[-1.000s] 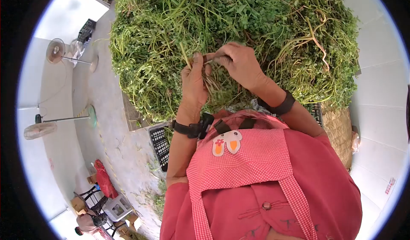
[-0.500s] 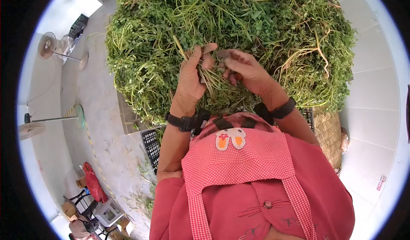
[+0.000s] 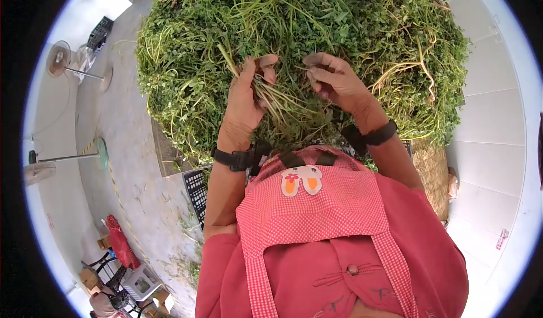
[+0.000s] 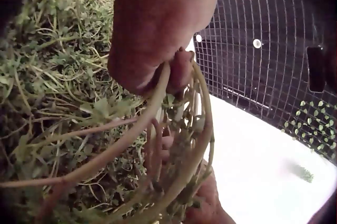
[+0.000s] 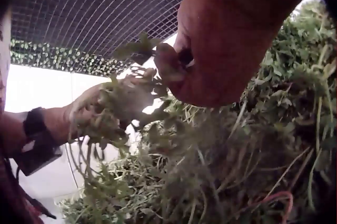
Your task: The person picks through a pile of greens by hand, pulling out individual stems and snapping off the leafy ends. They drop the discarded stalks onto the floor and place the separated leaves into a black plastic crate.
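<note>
My left hand (image 3: 244, 100) grips a bunch of leafy green stems (image 3: 283, 100) between thumb and fingers, the stems fanning down and to the right. In the left wrist view, thick pale stems (image 4: 126, 138) curve out from under the thumb. A short way to the right, my right hand (image 3: 342, 83) has thumb and forefinger together on a thin stem (image 3: 301, 67). Small leaves hang by its fingertips in the right wrist view. Both hands are over the near part of a large heap of leafy greens (image 3: 192, 75).
Black plastic crates (image 3: 195, 196) stand below the heap's near edge, and a woven straw bundle (image 3: 431, 168) at its right. Standing fans (image 3: 102, 154) line the left side of the floor. Farther down lies a red sack (image 3: 120, 241) beside boxes.
My hands were close together at the stems; the right hand has drawn away to the right and the left hand slightly left. The held bunch has spread wider between them.
</note>
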### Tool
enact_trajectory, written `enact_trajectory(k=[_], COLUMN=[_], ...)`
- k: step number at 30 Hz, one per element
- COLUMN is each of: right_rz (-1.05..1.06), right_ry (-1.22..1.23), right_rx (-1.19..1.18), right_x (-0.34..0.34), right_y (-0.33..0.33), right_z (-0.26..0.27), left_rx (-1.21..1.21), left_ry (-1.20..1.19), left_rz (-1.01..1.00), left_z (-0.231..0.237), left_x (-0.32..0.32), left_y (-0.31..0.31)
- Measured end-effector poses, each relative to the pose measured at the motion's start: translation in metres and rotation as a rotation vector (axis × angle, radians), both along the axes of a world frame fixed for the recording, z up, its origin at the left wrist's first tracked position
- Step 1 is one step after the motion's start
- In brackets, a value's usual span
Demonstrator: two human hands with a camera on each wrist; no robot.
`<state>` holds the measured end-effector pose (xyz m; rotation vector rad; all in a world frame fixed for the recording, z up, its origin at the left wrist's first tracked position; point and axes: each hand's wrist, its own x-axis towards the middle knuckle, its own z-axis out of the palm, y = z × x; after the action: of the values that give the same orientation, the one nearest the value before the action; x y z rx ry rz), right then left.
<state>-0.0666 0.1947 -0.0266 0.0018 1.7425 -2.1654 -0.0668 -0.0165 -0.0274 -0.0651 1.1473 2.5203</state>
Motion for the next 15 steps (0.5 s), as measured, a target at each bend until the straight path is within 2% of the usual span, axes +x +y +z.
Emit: enact_trajectory(k=[2, 4, 6, 11, 14, 15], right_rz=[0.104, 0.116, 0.121, 0.072, 0.140, 0.154], right_ry=[-0.126, -0.127, -0.257, -0.210, -0.094, -0.009], right_rx=[-0.340, -0.335, -0.436, -0.361, -0.268, -0.096], right_x=[0.005, 0.010, 0.012, 0.017, 0.019, 0.022], right_y=[0.001, -0.005, -0.010, -0.020, -0.024, -0.026], right_z=[0.000, -0.005, -0.017, -0.013, 0.001, 0.008], left_rx=[0.018, -0.016, -0.052, -0.065, -0.107, -0.109], left_ry=[0.012, 0.015, 0.017, 0.181, 0.151, 0.147], left_rz=[-0.006, -0.004, -0.003, -0.150, -0.045, -0.047], left_z=[0.002, 0.007, 0.010, 0.007, 0.003, 0.003], left_x=[0.001, 0.003, 0.004, 0.002, 0.004, 0.005], left_y=[0.002, 0.004, 0.006, 0.008, 0.018, 0.021])
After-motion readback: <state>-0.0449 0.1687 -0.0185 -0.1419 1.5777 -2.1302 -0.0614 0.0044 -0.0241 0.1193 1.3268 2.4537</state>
